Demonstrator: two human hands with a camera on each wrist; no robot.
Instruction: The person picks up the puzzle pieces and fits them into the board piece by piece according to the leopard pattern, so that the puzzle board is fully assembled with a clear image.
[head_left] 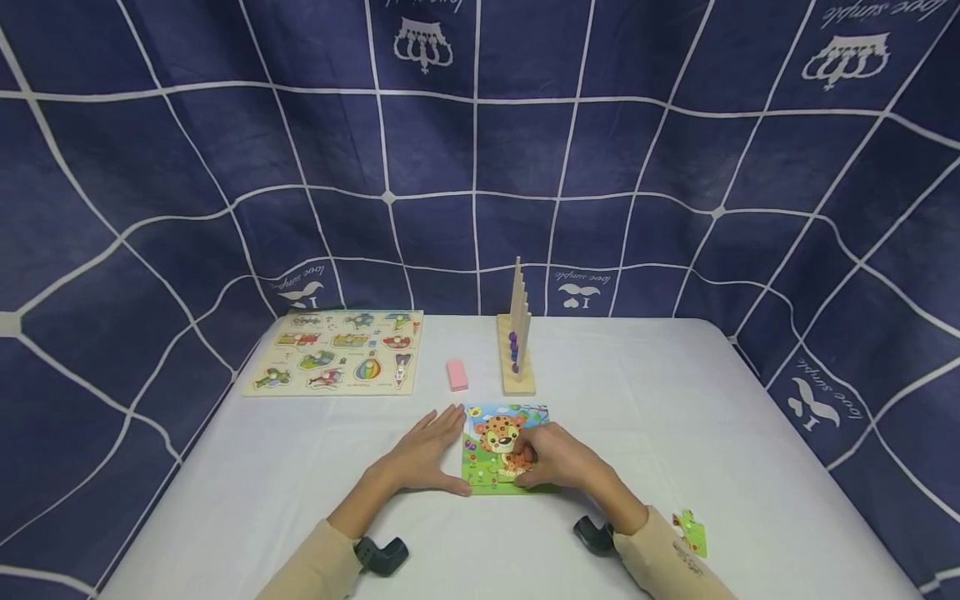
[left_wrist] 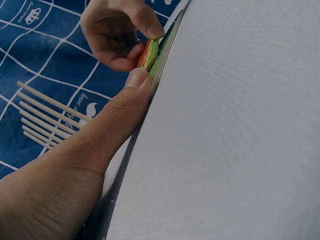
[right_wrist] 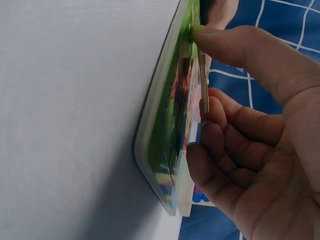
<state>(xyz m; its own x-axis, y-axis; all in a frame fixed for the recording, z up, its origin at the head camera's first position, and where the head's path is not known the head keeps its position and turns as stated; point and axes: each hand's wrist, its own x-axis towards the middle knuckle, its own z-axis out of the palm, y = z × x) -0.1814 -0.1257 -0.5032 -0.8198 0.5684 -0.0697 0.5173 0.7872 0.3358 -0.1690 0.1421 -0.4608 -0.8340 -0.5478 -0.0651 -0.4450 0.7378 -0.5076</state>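
Observation:
A leopard jigsaw puzzle [head_left: 483,467] lies flat in its board on the table, its lower right partly hidden by my right hand. My right hand [head_left: 558,457] pinches a puzzle piece [right_wrist: 203,85] between thumb and fingers. That piece [left_wrist: 150,52] is tilted just over the board, showing green and orange. Fairly straight fingers of my left hand [head_left: 429,450] lie along the puzzle's left side, and its thumb [left_wrist: 122,107] touches the near left edge. Another loose puzzle piece [head_left: 692,532], green with some orange, lies on the table beside my right sleeve.
Behind the puzzle stand a pink block [head_left: 457,375] and a wooden base with upright pegs [head_left: 518,383] bearing several purple and blue beads. A wooden vehicle peg puzzle [head_left: 300,385] lies at the back left. A blue checked curtain [head_left: 435,150] surrounds the white table [head_left: 637,400].

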